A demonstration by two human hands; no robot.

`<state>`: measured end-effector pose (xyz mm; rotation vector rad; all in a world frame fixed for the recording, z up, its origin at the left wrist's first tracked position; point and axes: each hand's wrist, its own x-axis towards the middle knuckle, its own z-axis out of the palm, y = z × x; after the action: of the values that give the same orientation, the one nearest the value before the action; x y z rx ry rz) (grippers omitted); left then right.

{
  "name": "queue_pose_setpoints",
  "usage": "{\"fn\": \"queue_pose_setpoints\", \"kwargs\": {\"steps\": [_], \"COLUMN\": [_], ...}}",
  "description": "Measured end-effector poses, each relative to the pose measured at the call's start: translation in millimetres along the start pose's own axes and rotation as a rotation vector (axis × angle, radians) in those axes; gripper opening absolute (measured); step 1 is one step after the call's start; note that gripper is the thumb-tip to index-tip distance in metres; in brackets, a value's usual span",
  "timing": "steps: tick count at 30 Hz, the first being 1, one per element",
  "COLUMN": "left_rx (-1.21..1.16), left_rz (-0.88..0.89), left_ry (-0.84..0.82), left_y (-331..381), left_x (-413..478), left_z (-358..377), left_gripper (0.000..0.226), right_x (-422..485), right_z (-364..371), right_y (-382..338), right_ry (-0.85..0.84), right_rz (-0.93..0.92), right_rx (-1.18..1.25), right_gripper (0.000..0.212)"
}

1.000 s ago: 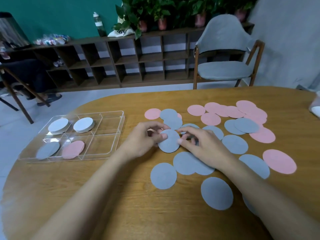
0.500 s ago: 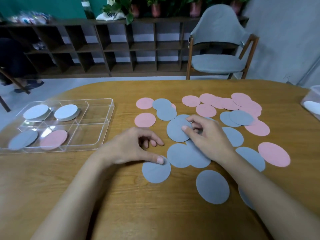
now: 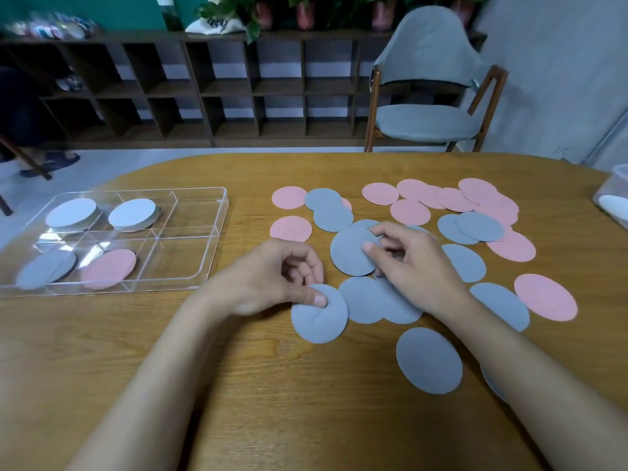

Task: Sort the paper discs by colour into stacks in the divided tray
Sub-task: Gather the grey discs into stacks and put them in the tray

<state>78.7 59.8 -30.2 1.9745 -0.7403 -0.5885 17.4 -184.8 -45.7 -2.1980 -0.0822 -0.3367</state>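
Several pink discs [image 3: 409,212] and grey-blue discs [image 3: 428,360] lie scattered over the right half of the wooden table. My right hand [image 3: 416,266] pinches one grey-blue disc [image 3: 351,254] at its right edge, thumb on top. My left hand [image 3: 268,278] has curled fingers, and its thumb pins the top edge of a nearer grey-blue disc [image 3: 319,322], which dimples there. The clear divided tray [image 3: 217,229] sits at the left. It holds two pale stacks [image 3: 132,214] at the back, a grey-blue disc [image 3: 46,268] front left and a pink disc [image 3: 108,268] beside it.
A clear container [image 3: 611,198] stands at the table's right edge. Behind the table are a grey chair [image 3: 424,120] and a low wooden shelf [image 3: 210,90]. The tray's two right compartments hold nothing.
Both hands held one grey-blue disc before. My left hand let go and dropped toward me onto a nearer disc, while my right hand keeps the first one. A pink disc is uncovered.
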Motion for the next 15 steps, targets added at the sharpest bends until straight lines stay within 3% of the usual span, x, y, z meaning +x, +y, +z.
{"fn": "queue_pose_setpoints", "kwargs": {"steps": [5, 9, 12, 15], "left_rx": [-0.183, -0.117, -0.013, 0.139], "left_rz": [0.077, 0.094, 0.125, 0.169], "left_ry": [0.296, 0.527, 0.613, 0.670], "left_y": [-2, -7, 0, 10], "left_x": [10, 15, 18, 21], "left_z": [10, 22, 32, 45], "left_gripper": [0.029, 0.033, 0.020, 0.023], "right_x": [-3, -4, -5, -5], "right_z": [0, -1, -2, -6], "right_y": [-7, -10, -10, -3], "right_ry": [-0.112, -0.151, -0.154, -0.122], "right_rz": [0.046, 0.045, 0.043, 0.026], "right_rx": [0.069, 0.096, 0.109, 0.058], "right_gripper": [0.020, 0.025, 0.019, 0.016]}}
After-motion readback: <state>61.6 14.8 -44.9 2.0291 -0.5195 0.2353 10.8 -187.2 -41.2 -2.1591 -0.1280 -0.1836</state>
